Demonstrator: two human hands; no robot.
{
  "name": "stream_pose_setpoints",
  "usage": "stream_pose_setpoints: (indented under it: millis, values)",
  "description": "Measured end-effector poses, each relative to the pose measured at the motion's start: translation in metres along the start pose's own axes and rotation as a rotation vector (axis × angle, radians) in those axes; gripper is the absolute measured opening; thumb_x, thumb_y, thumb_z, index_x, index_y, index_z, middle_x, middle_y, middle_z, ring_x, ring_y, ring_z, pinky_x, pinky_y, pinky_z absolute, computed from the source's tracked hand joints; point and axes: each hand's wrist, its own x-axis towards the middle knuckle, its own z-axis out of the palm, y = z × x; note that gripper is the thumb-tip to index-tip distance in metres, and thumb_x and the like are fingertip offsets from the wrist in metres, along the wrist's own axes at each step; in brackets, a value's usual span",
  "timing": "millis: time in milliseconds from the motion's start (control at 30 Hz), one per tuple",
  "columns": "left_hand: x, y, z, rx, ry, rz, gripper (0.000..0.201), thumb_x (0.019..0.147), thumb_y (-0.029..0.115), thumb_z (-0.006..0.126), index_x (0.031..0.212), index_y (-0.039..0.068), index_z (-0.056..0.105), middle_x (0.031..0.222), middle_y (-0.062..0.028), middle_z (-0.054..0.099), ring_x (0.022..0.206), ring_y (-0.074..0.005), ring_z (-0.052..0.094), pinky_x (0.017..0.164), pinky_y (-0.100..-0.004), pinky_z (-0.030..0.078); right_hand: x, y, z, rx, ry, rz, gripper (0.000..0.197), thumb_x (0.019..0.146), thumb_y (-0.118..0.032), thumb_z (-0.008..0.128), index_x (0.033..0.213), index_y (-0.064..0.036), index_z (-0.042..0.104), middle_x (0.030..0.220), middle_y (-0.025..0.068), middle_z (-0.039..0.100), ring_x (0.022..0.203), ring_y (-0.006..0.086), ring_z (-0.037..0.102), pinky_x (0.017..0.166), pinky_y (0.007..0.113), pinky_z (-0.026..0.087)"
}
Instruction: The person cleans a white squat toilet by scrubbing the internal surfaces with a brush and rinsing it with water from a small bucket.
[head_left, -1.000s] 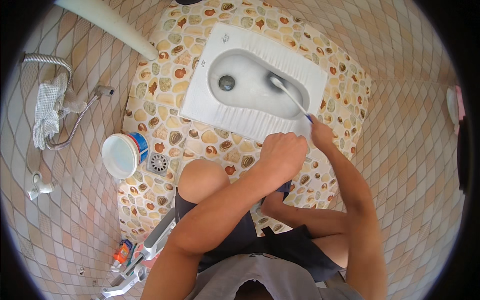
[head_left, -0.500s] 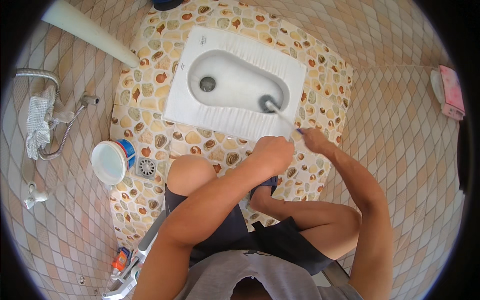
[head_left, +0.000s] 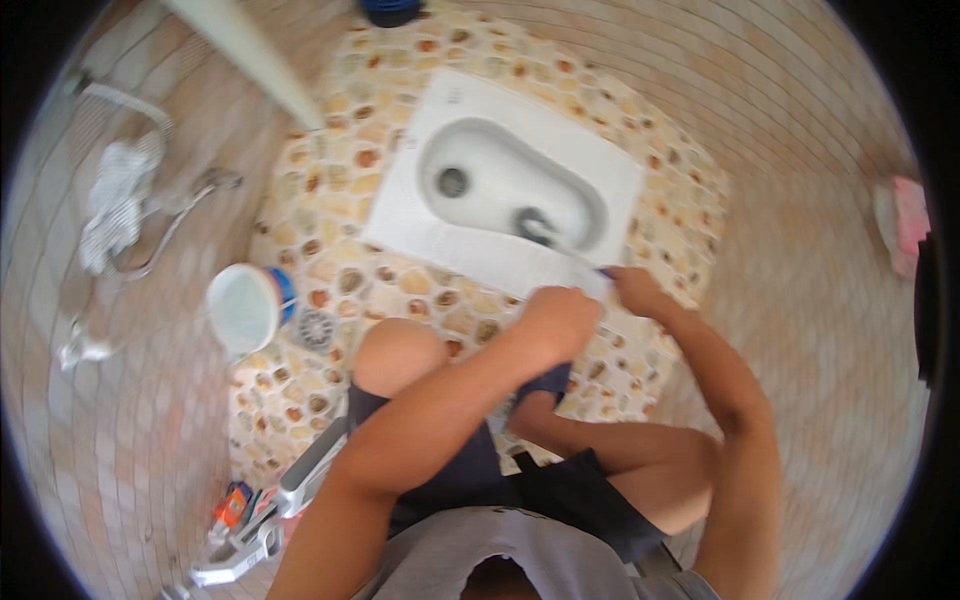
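A white squat toilet (head_left: pixel 405 222) is set into the floor ahead of me. My right hand (head_left: pixel 636 290) is closed round the blue grip of a toilet brush. The brush's pale shaft slants down to the left, and its dark head (head_left: pixel 533 227) touches the near side of the basin, to the right of the drain hole (head_left: pixel 452 183). My left hand (head_left: pixel 562 322) is a fist just left of and nearer than the right hand, close to the toilet's near edge. Its fingers face away, so whatever it may hold is hidden.
At left are a white bucket (head_left: pixel 243 309) beside a floor drain (head_left: pixel 317 329), a wall tap (head_left: pixel 82 345) and a hose with a cloth (head_left: pixel 119 205). A pale pipe (head_left: pixel 255 68) stands behind. Near lower left lie an orange bottle (head_left: pixel 231 507) and a grey-white frame (head_left: pixel 310 470).
The brush head has shifted left inside the basin, toward the drain hole. The whole view has swung, so the room appears moved right and blurred. Both hands keep their grip shape.
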Motion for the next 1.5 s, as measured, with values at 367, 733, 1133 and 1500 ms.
stream_pose_setpoints:
  millis: [367,733,1133,1500]
  values:
    - [-0.013,0.005,-0.032,-0.133,0.358,-0.06,0.019,0.088,0.019,0.058,0.095,0.002,0.064,0.077,-0.0182,0.066,0.077,-0.0382,0.066,0.068,-0.0467,0.051,0.062,-0.074,-0.028,0.372,-0.247,-0.223,0.038,0.085,-0.025,0.056,0.118,-0.0045,0.062,0.104,0.0234,0.066,0.1,0.0414,0.06,0.086,0.043,0.047]
    - [0.011,0.02,-0.031,-0.475,0.904,0.122,0.015,0.087,0.016,0.058,0.089,0.001,0.063,0.068,-0.0217,0.062,0.064,-0.0414,0.06,0.059,-0.0496,0.046,0.133,-0.18,-0.02,1.235,-0.313,0.182,0.023,0.093,-0.025,0.05,0.084,-0.0064,0.061,0.06,0.0024,0.048,0.042,0.0108,0.035,0.038,0.03,0.026]
    - [-0.002,-0.004,-0.045,-0.473,0.828,-0.021,0.016,0.085,0.015,0.056,0.088,0.0,0.063,0.073,-0.0208,0.064,0.072,-0.0408,0.063,0.066,-0.0487,0.049,0.047,-0.065,-0.05,0.175,0.023,-0.277,0.028,0.086,-0.024,0.055,0.099,-0.0021,0.067,0.09,0.0231,0.067,0.086,0.0376,0.065,0.079,0.046,0.049]
    - [-0.236,-0.075,-0.083,-0.438,1.731,-0.365,0.023,0.095,0.01,0.057,0.117,0.003,0.058,0.089,-0.0005,0.059,0.073,-0.0067,0.053,0.065,-0.022,0.046,0.042,-0.074,-0.055,0.006,-0.086,-0.149,0.026,0.086,-0.016,0.052,0.099,0.0032,0.065,0.088,0.0272,0.066,0.084,0.0444,0.064,0.078,0.051,0.049]
